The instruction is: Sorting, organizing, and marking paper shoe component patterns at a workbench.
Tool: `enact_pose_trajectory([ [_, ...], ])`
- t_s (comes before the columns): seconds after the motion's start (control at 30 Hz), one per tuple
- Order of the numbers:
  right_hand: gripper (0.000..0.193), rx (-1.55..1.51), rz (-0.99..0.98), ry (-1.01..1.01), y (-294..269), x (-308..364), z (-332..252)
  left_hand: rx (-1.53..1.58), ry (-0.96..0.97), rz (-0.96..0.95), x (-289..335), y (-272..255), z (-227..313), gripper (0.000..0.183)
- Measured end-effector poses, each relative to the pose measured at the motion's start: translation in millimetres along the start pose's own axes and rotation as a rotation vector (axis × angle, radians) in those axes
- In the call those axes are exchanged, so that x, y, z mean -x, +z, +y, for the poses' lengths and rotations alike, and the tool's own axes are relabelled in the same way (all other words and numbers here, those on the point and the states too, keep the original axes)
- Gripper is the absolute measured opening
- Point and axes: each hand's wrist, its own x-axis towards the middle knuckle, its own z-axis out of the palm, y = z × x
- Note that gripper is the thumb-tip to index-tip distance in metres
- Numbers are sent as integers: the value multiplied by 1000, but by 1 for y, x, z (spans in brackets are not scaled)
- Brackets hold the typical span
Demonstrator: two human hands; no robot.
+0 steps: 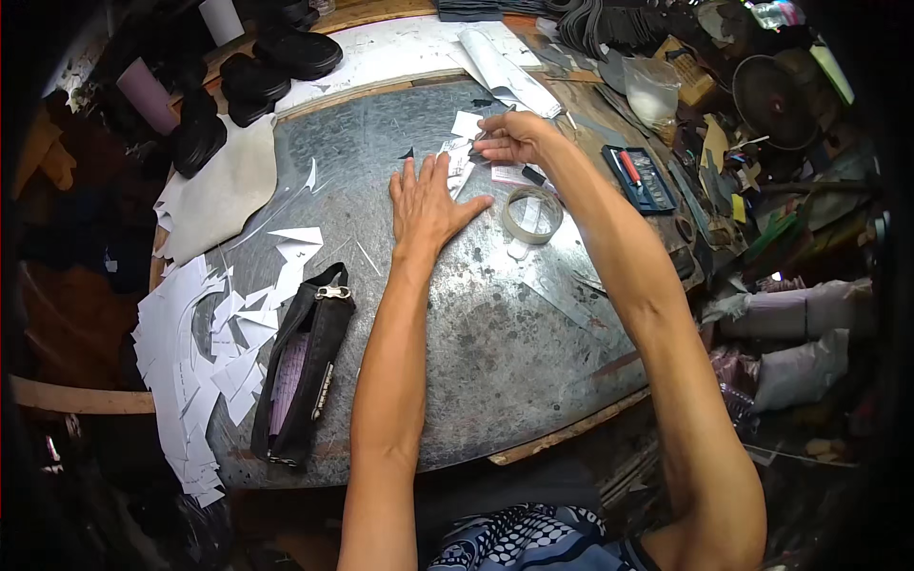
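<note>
Left hand (424,214) lies flat, fingers spread, on the table (495,362) by the paper (459,158), which sits between it and the right hand (514,139), whose fingers are loosely bent, grip not discernible; paper judged light, thin, easily creased, best taken by an edge.

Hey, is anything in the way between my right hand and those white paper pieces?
Nothing visible: your right hand is right beside the white paper pieces. The tape roll lies nearer you, off that path.
</note>
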Motion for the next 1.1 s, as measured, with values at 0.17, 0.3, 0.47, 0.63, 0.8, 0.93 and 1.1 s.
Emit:
enact_pose_trajectory([
  [0.17,23,-34,-65,-56,8,13,-4,176,13,140,-6,7,-9,56],
  [0.3,21,30,118,-280,8,38,-9,682,-126,216,-13,-7,-7,32],
  [0.47,19,-117,17,-416,17,103,0,1362,-198,89,-12,-25,-21,36],
  [0.63,21,121,-116,-521,15,175,44,1782,-296,-110,10,-68,-6,41],
  [0.8,23,308,48,-699,44,236,96,1887,-313,-204,66,-84,17,55],
  [0.93,30,511,97,-841,53,262,126,2017,-333,-262,123,-92,24,67],
  [1.1,36,761,175,-1076,61,297,155,2084,-356,-248,186,-84,31,67],
])
